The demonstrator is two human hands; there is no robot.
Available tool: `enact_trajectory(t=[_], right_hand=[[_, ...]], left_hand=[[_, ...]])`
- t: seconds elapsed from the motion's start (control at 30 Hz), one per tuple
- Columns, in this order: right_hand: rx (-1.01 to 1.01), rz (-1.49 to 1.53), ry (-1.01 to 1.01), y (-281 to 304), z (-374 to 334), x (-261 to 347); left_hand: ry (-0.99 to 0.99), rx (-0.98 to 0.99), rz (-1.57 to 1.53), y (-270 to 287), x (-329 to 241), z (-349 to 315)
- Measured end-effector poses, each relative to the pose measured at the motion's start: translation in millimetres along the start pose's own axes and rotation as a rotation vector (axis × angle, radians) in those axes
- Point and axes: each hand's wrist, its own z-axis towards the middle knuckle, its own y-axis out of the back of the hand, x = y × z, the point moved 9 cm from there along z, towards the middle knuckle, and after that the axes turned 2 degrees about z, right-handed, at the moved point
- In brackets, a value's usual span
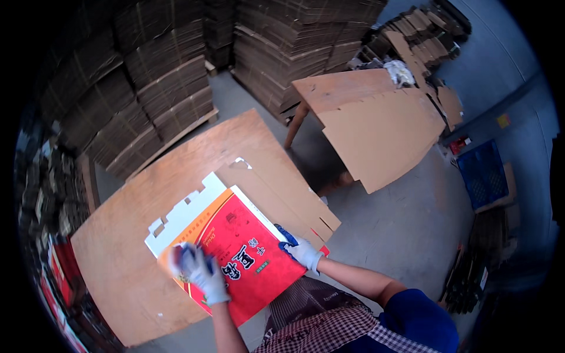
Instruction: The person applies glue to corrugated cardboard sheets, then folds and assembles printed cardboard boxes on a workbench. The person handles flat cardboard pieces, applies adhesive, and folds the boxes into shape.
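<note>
A flattened red printed carton, with an orange band and white cut-out flaps, lies at a slant across the near edge of the wooden table. My right hand, in a white glove with blue coating, is closed on the carton's right edge. Over the carton's left part is my left hand, gloved the same way. Its fingers are smeared by motion, and I cannot make out whether anything is in them. Beneath the carton a plain brown cardboard sheet rests on the wooden table.
Tall stacks of flat brown cardboard stand at the far left and back. A second table at the right carries a large cardboard sheet. A blue crate is at the far right, and printed cartons are piled at the left.
</note>
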Motion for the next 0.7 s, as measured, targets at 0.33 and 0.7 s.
enact_trajectory(t=[0.33,0.7], right_hand=[[-0.503,-0.366,0.325,158.2,69.8,76.6],[-0.08,-0.2,0.429,74.0,125.7,177.0]], left_hand=[[-0.048,0.434,0.202,-81.4,-86.5,23.0],[-0.046,0.379,0.126,-79.0,-80.8,28.2]])
